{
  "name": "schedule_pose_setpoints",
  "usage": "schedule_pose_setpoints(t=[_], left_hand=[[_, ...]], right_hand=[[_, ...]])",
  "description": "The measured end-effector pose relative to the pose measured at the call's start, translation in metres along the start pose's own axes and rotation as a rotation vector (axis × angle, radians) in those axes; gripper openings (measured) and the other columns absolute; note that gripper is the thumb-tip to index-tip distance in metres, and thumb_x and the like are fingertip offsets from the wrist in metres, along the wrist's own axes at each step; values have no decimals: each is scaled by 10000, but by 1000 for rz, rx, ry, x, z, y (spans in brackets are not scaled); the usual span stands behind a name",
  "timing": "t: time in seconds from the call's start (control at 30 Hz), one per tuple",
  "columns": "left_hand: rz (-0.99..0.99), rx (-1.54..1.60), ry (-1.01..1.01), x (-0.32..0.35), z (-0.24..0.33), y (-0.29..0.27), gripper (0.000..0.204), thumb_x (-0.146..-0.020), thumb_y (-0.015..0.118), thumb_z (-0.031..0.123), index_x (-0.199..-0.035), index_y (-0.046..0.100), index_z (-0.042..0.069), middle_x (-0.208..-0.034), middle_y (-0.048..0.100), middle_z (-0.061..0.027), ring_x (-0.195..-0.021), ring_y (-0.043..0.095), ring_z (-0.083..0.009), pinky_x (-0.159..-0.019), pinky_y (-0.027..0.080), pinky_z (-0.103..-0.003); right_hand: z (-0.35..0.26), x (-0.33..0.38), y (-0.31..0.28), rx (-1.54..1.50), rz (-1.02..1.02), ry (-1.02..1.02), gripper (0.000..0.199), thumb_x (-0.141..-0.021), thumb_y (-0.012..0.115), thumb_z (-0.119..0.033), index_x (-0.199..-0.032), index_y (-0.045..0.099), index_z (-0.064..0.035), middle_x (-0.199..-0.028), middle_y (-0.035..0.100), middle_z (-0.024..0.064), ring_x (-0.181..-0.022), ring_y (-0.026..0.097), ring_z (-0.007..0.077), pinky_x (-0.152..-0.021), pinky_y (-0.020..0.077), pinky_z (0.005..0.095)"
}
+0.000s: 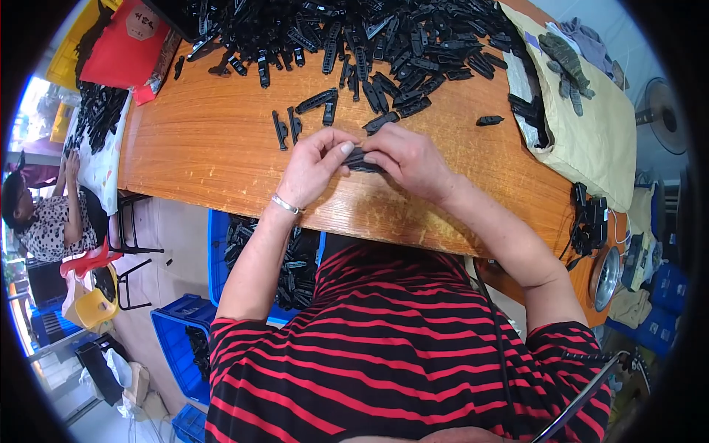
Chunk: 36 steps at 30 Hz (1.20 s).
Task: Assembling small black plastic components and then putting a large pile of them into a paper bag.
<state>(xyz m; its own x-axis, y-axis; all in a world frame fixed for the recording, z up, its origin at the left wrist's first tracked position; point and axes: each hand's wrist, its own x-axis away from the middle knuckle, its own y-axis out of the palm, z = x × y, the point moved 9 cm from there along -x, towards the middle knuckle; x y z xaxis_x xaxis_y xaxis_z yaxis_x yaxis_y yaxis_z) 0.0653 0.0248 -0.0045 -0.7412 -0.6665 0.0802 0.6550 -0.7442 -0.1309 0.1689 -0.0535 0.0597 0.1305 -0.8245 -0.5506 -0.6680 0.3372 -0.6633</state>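
Observation:
Near the front edge of the wooden table (214, 159), both my hands meet around a small black plastic part (362, 159). My left hand (316, 164), with a silver bracelet at the wrist, pinches its left end between thumb and fingers. The right end is gripped by my right hand (410, 158), thumb pressed against it. My fingers cover much of the part. Just beyond them lie several loose long black parts (316, 101), and two thin black strips (280, 130) rest to the left. A large heap of similar black parts (332, 37) spreads across the far side.
A cream sack (591, 140) with grey gloves (567, 70) lies at the right, a red bag (127, 46) at the far left. Blue crates (177, 325) of black parts stand on the floor at left. Another person (55, 214) sits at far left. A fan (659, 111) stands right.

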Motion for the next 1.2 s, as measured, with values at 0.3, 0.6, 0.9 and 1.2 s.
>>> schedule_pose_setpoints(t=[0.3, 0.6, 0.9, 1.2], left_hand=[[116, 197, -137, 4, -23, 7, 82, -884, 659, 77, -918, 621, 12, -729, 603, 6, -594, 543, -49, -556, 462, -175], [219, -101, -123, -5, -34, 4, 109, -847, 698, 77, -845, 626, -4, -691, 590, 11, -599, 510, -46, -536, 420, -196], [296, -250, -76, -4, -27, 4, 122, -832, 706, 78, -827, 617, -5, -698, 598, -12, -632, 517, -82, -584, 440, -239], [214, -578, 8, -5, -7, 14, 140, -799, 715, 91, -821, 590, 32, -838, 566, -113, -729, 575, -237, -666, 472, -340]], right_hand=[[59, 57, 34, -582, -99, 981, 146, -940, 582, -135, -891, 567, 2, -636, 586, 25, -490, 545, 79, -434, 428, 236], [70, 59, 34, -200, -120, 859, 174, -922, 604, -164, -855, 569, -7, -608, 581, 35, -498, 551, 104, -464, 446, 271], [66, 50, 26, -109, -114, 739, 209, -865, 667, -189, -838, 570, -6, -636, 584, 72, -595, 582, 158, -553, 459, 335], [65, 41, 23, 50, -267, 718, 236, -803, 718, -220, -826, 584, -27, -710, 626, 134, -655, 607, 277, -608, 468, 382]])
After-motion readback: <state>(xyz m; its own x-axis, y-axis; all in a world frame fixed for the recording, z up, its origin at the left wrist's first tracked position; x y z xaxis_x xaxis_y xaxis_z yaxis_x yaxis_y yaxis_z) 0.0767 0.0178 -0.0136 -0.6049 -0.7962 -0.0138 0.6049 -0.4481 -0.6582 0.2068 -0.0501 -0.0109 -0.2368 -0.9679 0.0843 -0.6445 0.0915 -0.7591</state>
